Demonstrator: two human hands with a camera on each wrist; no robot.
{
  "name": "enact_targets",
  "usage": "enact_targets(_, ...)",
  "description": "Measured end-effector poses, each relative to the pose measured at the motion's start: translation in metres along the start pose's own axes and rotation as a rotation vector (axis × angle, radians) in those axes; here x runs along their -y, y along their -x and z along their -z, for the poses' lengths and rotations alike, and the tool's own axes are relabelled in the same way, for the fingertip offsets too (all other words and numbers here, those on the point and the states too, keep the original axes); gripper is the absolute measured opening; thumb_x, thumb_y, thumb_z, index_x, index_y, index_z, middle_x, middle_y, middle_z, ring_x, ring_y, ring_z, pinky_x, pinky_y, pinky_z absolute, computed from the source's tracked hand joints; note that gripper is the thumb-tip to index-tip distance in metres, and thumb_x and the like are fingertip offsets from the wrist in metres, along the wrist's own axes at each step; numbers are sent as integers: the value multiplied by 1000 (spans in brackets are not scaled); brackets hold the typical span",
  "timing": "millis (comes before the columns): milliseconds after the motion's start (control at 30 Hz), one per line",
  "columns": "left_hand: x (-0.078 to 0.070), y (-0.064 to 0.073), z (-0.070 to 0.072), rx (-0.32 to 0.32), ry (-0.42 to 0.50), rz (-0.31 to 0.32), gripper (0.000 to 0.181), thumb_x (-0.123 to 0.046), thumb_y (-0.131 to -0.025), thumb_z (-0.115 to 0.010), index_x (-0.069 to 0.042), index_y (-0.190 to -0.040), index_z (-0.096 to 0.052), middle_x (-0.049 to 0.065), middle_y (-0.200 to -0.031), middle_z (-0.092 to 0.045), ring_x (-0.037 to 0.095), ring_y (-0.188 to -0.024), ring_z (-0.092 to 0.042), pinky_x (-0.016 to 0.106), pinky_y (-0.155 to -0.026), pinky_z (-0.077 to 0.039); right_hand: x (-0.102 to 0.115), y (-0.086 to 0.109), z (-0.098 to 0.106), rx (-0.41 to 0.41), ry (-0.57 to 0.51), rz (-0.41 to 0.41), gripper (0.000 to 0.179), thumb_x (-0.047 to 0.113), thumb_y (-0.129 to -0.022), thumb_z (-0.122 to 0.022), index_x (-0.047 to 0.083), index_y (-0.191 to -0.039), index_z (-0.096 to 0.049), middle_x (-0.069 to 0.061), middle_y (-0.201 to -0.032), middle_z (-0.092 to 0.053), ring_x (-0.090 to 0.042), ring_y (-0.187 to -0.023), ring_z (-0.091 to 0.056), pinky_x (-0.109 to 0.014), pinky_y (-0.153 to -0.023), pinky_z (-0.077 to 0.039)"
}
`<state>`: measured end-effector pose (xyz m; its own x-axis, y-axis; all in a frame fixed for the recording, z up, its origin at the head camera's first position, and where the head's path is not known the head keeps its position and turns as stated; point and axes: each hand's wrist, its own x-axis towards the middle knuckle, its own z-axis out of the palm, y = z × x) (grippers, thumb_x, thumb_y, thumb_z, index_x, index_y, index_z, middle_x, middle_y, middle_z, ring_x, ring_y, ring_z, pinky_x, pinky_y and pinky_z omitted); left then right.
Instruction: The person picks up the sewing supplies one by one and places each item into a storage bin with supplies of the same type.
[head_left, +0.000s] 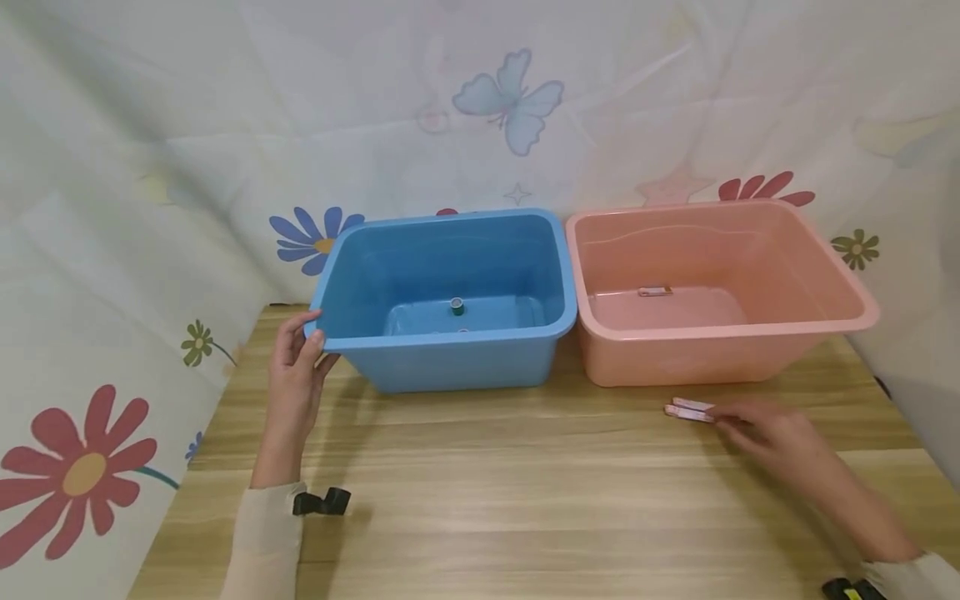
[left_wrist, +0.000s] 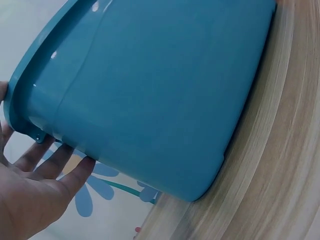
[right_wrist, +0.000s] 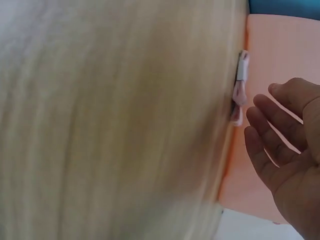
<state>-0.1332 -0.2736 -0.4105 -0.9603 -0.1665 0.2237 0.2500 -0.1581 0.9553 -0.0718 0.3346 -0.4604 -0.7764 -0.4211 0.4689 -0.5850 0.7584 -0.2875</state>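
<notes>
Blue plastic is forming the bin [head_left: 457,367] that the left hand [head_left: 295,360] is gripping by its near corner, with thumb and fingers curling about the rim. The right hand [head_left: 780,439] is hovering low over the table [head_left: 480,475], its fingers bending loosely and its thumb standing apart from the forefinger; it is not visibly holding anything, and I cannot tell whether the tips are touching. Just beyond those fingertips, two pink-and-white strips [head_left: 689,409] are lying close together, before the pink bin [head_left: 682,360]. Another small strip [head_left: 655,291] is lying inside that bin, and a small green cylinder [head_left: 457,307] is standing in the blue one, to the right of the left hand.

Caution: because the strips are lying nearly side by side, a careless pinch could be catching both or pushing one against the pink bin. Their low profile could be making the fingertips slip. Should the left hand be pulling unevenly, the blue bin could be tilting, toppling the cylinder.
</notes>
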Motion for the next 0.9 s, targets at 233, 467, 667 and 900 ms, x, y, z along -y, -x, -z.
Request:
enact_targets(233, 1, -1, 0, 1, 4, -5, 36, -13, -107, -53, -7, -142, -49, 12, -154, -38, 32, -134, -43, 28, -94, -52, -1, 1, -14, -7, -18, -46, 35, -3, -66, -89, 12, -96, -77, 3, -86, -72, -11, -75, -66, -17, -66, -48)
enact_targets(467, 2, 3, 1, 1, -11, -11, 37, -13, -107, -53, -5, -143, -47, 12, -156, -37, 32, -134, -43, 28, -94, -53, 1, 7, -21, 14, -24, -116, 30, 5, -68, -91, 12, -93, -75, 10, -80, -56, 2, -68, -46, -20, -55, -40)
enact_targets(667, 2, 5, 2, 9, -17, -16, 37, -13, -107, -52, -7, -144, -47, 12, -156, -37, 33, -135, -43, 28, -95, -52, 4, 4, -26, 28, 4, -180, 28, 14, -69, -93, 13, -89, -75, 12, -73, -45, 2, -64, -36, -23, -52, -32)
enact_targets(900, 3, 3, 2, 7, -8, -12, 37, -15, -106, -54, -10, -143, -49, 12, -156, -37, 35, -138, -40, 28, -95, -52, 12, 2, -26, 31, 36, -209, 23, 9, -70, -91, 10, -86, -75, 5, -74, -55, -5, -64, -43, -26, -53, -37)
